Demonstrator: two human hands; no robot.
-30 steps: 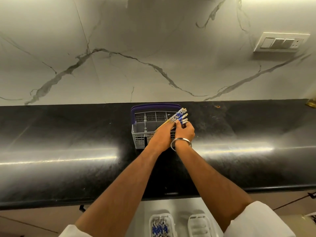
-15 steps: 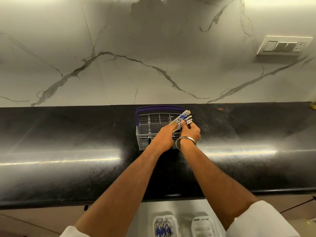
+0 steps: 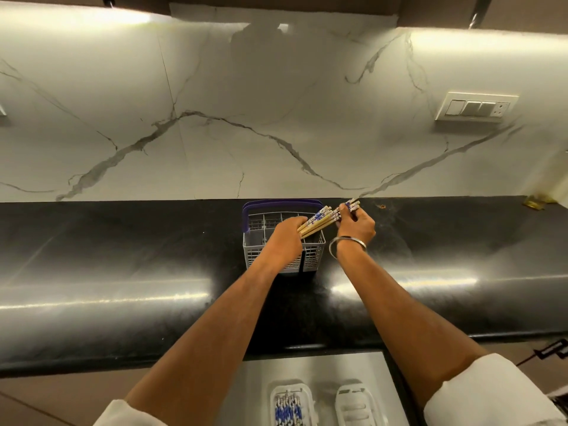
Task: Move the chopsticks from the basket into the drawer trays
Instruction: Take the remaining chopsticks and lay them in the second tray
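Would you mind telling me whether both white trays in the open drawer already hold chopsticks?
No: the left tray holds blue-patterned chopsticks, while the right tray shows none.

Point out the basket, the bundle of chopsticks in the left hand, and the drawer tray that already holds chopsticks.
basket (image 3: 278, 205): head view, on its purple handle at the back.
bundle of chopsticks (image 3: 318, 220): head view, on the patterned upper ends.
drawer tray (image 3: 273, 392): head view, on its white left rim.

A white marble wall (image 3: 276, 118) with grey veins rises behind a glossy black counter (image 3: 107, 256). A switch plate (image 3: 476, 106) sits on the wall at right, and strip lights (image 3: 76, 16) glow under the cabinets above.
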